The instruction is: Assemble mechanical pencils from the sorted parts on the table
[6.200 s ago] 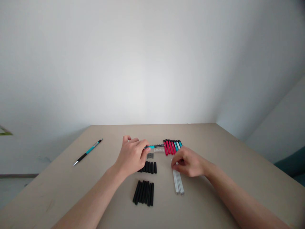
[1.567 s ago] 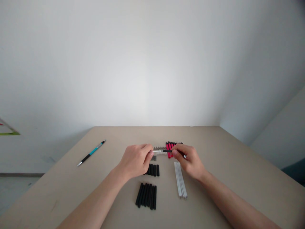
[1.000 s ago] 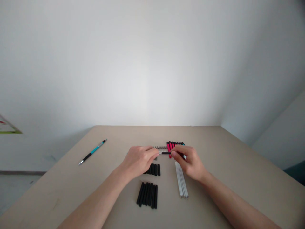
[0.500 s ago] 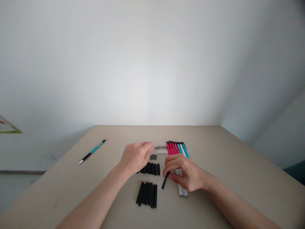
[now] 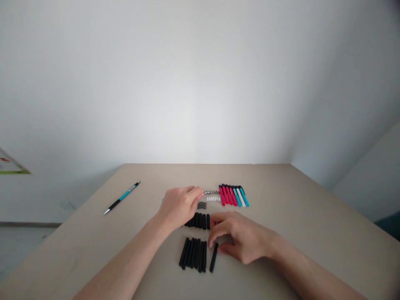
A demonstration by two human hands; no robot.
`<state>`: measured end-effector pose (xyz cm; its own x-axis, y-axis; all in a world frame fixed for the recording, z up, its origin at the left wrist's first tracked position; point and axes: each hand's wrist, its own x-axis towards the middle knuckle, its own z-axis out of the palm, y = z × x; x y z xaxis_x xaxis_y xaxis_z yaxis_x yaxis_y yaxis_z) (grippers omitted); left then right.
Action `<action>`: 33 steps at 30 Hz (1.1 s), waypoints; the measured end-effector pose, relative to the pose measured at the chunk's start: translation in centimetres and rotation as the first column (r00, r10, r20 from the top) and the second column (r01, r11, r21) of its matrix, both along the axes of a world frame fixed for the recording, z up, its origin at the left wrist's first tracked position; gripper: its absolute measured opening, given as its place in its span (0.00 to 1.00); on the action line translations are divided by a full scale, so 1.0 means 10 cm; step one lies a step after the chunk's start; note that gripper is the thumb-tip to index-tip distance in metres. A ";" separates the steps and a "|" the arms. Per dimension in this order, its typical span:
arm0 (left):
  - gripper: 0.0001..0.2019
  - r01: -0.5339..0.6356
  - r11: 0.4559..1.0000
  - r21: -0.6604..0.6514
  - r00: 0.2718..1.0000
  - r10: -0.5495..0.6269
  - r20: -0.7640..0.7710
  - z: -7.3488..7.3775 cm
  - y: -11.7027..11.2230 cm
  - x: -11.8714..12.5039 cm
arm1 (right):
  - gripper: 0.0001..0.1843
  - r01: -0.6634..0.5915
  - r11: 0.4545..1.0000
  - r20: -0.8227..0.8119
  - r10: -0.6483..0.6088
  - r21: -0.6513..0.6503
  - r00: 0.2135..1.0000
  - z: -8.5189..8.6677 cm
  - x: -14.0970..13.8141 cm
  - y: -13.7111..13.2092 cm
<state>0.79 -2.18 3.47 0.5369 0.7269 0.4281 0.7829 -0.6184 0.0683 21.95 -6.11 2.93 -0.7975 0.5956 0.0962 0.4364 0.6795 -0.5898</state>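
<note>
My right hand (image 5: 242, 239) rests low on the beige table (image 5: 296, 216), its curled fingertips pinching the far end of a long black pen sleeve (image 5: 213, 258). That sleeve lies just right of a row of several like black sleeves (image 5: 193, 253). My left hand (image 5: 178, 206) hovers further back with its thumb and fingers pinched together near a line of metal springs (image 5: 211, 192). What it pinches is hidden. A row of shorter black pieces (image 5: 200, 220) lies just under it.
Red pen barrels (image 5: 226, 195) with a white and two teal ones (image 5: 241, 196) lie at the back. Small white parts (image 5: 213, 198) and tiny grey parts (image 5: 201, 205) sit before the springs. A teal-and-black pen (image 5: 121, 198) lies far left.
My right hand pulled a black sleeve away from my left hand, carried it toward me and set it down beside the near row of sleeves, now covering the white refills. My left hand stayed put.
</note>
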 end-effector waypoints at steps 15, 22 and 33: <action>0.12 0.002 1.000 -0.003 1.000 -0.002 0.002 0.01 -0.01 0.00 | 0.09 -0.022 0.997 0.005 0.022 0.068 1.000 -0.05 -0.09 0.00; 0.12 0.013 1.000 -0.016 1.000 -0.013 0.004 0.01 -0.02 0.00 | 0.03 -0.017 0.994 0.006 0.016 0.111 1.000 -0.10 -0.11 0.01; 0.12 0.081 0.995 -0.062 0.995 -0.084 -0.046 0.02 -0.04 0.00 | 0.08 0.495 0.866 -0.147 -0.482 0.073 0.864 -0.09 0.00 0.15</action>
